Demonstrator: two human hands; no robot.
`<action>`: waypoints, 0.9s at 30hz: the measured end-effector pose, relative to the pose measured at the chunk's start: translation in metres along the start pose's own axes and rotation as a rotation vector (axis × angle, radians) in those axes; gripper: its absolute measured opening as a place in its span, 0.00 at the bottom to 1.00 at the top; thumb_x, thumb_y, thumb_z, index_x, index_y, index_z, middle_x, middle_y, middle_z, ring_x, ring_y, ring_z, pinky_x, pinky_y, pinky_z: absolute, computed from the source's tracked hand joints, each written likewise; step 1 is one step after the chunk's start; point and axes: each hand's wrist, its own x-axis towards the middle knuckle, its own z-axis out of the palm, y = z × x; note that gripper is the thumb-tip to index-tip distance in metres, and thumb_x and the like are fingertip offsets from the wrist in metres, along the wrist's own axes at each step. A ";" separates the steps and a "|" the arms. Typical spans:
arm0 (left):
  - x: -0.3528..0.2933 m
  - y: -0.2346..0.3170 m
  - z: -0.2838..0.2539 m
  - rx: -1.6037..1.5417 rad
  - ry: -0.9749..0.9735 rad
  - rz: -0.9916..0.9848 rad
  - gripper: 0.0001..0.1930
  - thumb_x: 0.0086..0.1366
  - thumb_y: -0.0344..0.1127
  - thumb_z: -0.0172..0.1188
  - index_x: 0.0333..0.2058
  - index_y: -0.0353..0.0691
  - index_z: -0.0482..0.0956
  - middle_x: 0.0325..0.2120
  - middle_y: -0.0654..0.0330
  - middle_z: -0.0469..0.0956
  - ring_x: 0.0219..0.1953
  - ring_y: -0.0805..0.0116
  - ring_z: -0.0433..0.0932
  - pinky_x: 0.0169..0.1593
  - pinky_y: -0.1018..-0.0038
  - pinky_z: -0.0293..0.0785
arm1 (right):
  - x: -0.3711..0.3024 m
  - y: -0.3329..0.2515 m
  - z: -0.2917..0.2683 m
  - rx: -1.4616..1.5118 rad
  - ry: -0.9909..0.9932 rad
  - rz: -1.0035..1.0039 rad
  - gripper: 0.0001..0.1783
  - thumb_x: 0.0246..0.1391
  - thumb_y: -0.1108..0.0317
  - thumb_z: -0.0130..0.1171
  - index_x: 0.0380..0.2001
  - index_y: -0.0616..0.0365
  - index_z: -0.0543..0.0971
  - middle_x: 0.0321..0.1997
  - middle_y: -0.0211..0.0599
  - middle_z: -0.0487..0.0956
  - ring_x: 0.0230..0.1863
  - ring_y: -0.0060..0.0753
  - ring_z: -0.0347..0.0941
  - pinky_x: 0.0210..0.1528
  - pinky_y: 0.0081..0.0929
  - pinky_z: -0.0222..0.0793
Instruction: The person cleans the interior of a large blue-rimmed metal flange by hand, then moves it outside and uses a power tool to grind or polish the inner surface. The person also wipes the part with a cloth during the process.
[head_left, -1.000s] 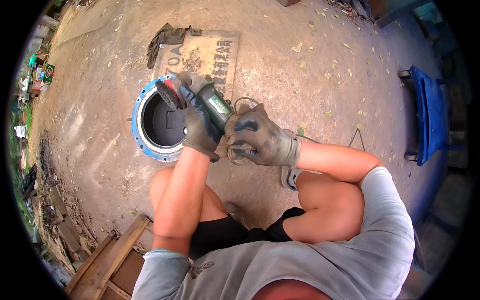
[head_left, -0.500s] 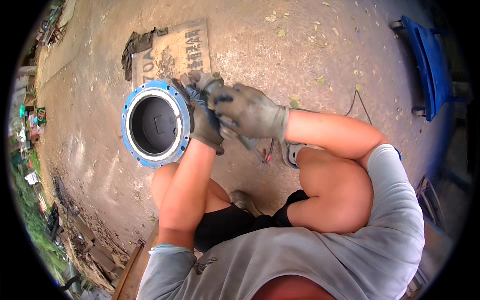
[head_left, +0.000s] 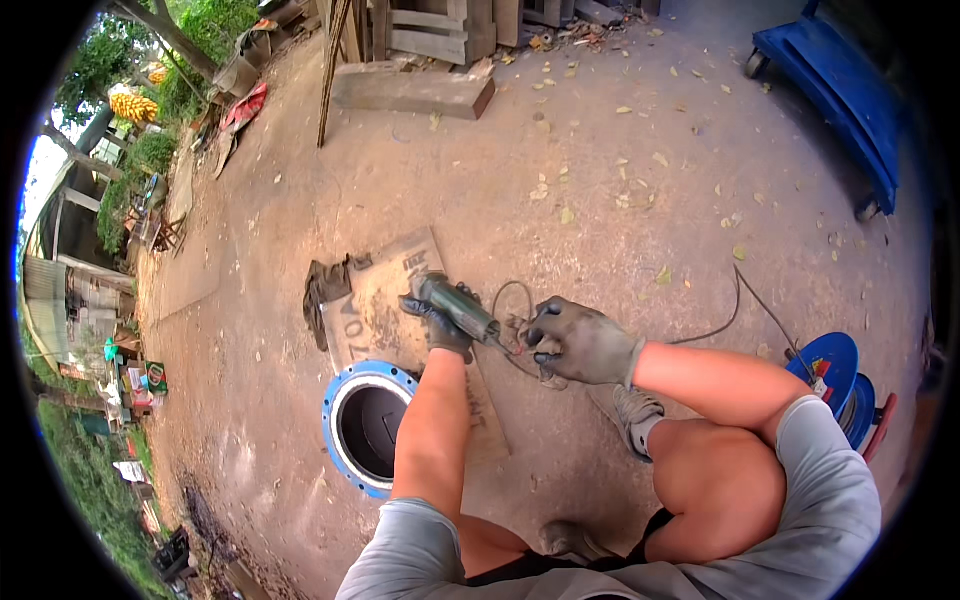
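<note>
My left hand [head_left: 440, 322], in a dark-palmed work glove, is closed around a dark green cylindrical power tool [head_left: 457, 305], probably a grinder, held above a wooden board [head_left: 375, 310]. To its right, my gloved right hand [head_left: 585, 342] has its fingers curled near the tool's rear end. A thin power cord [head_left: 515, 287] loops close to those fingers; what they pinch is too small to make out. A blue flanged pipe piece [head_left: 340, 450] with bolt holes and a pale inner ring stands on the ground, partly hidden behind my left forearm.
Dark cloth [head_left: 322, 300] lies on the board's left edge. At the right are a blue cable reel [head_left: 828, 365] and, farther off, a blue wheeled cart [head_left: 830, 100]. Wooden beams [head_left: 415, 90] lie at the back. My right shoe [head_left: 638, 418] stands by the cord.
The view has tilted up and farther ground shows. My hands, close together beside the blue flange before, have moved apart; the green tool is now plainly seen in my left hand.
</note>
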 end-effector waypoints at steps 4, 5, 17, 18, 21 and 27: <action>0.031 0.021 -0.033 0.091 0.127 0.141 0.56 0.44 0.97 0.50 0.54 0.55 0.80 0.45 0.58 0.82 0.49 0.51 0.79 0.56 0.52 0.78 | 0.007 0.014 -0.003 0.201 0.144 0.161 0.33 0.53 0.59 0.76 0.61 0.55 0.79 0.58 0.48 0.80 0.57 0.47 0.80 0.61 0.37 0.77; 0.029 0.036 -0.051 0.161 0.073 0.096 0.55 0.56 0.92 0.47 0.70 0.55 0.68 0.50 0.55 0.79 0.51 0.49 0.80 0.54 0.49 0.80 | 0.015 0.014 0.000 0.324 0.154 0.206 0.33 0.53 0.59 0.76 0.62 0.55 0.79 0.58 0.46 0.81 0.57 0.43 0.80 0.61 0.34 0.78; -0.196 -0.034 0.092 0.726 0.077 0.952 0.34 0.74 0.53 0.61 0.69 0.34 0.70 0.63 0.52 0.71 0.65 0.60 0.69 0.73 0.56 0.61 | 0.060 -0.027 -0.010 1.434 0.073 0.289 0.17 0.75 0.62 0.57 0.57 0.61 0.79 0.51 0.31 0.84 0.49 0.24 0.81 0.53 0.24 0.79; -0.213 -0.032 0.107 0.790 -0.017 1.059 0.34 0.73 0.47 0.63 0.70 0.34 0.68 0.69 0.49 0.64 0.71 0.54 0.64 0.75 0.54 0.58 | 0.061 -0.035 -0.010 1.550 0.035 0.362 0.16 0.75 0.63 0.56 0.59 0.59 0.79 0.52 0.29 0.83 0.49 0.24 0.80 0.54 0.24 0.78; -0.247 -0.033 0.152 1.321 -0.204 1.204 0.34 0.69 0.37 0.67 0.70 0.31 0.67 0.74 0.44 0.60 0.78 0.46 0.56 0.78 0.52 0.54 | 0.061 -0.022 0.022 1.449 -0.018 0.087 0.20 0.76 0.53 0.57 0.58 0.56 0.79 0.49 0.29 0.84 0.44 0.24 0.80 0.48 0.22 0.78; -0.186 -0.013 0.173 1.137 -0.039 0.931 0.18 0.71 0.37 0.65 0.53 0.29 0.80 0.49 0.47 0.83 0.56 0.54 0.81 0.61 0.64 0.75 | 0.074 -0.050 0.036 2.052 -0.199 0.249 0.37 0.75 0.31 0.41 0.62 0.51 0.76 0.62 0.35 0.78 0.62 0.34 0.71 0.71 0.35 0.64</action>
